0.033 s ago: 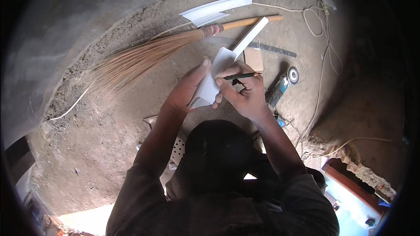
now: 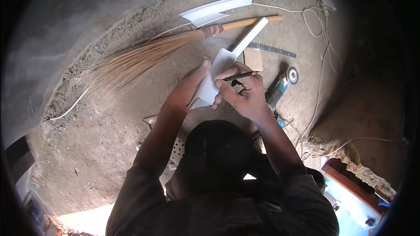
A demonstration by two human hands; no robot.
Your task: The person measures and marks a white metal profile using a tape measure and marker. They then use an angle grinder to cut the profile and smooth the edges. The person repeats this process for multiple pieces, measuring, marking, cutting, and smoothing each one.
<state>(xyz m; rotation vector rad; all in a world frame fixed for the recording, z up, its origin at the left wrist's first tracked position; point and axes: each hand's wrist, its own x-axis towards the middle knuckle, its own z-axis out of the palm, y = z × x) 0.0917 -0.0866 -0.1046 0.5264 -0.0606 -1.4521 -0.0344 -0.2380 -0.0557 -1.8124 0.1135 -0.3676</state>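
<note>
My left hand (image 2: 187, 88) is closed around the near left side of a short, white, folded profile piece (image 2: 207, 88), its thumb along the edge. Between the fingers of my right hand (image 2: 245, 91) is a dark pencil (image 2: 238, 76) with an orange end, slanted over the white piece. Its other end is close to the white surface; whether it touches cannot be made out. Beyond the piece a narrow white strip (image 2: 251, 37) reaches up and right, and I cannot tell if the two are joined.
A straw broom (image 2: 153, 57) lies on the dirt floor at left, near white trim offcuts (image 2: 218, 8). On the right are an angle grinder (image 2: 282, 85), a wooden block (image 2: 253, 59), a dark flat bar (image 2: 278, 51) and a looped pale cable (image 2: 324, 54).
The pencil has tilted a little in my right hand, its orange end rising slightly and shifting left. My left hand and the white piece look almost still.
</note>
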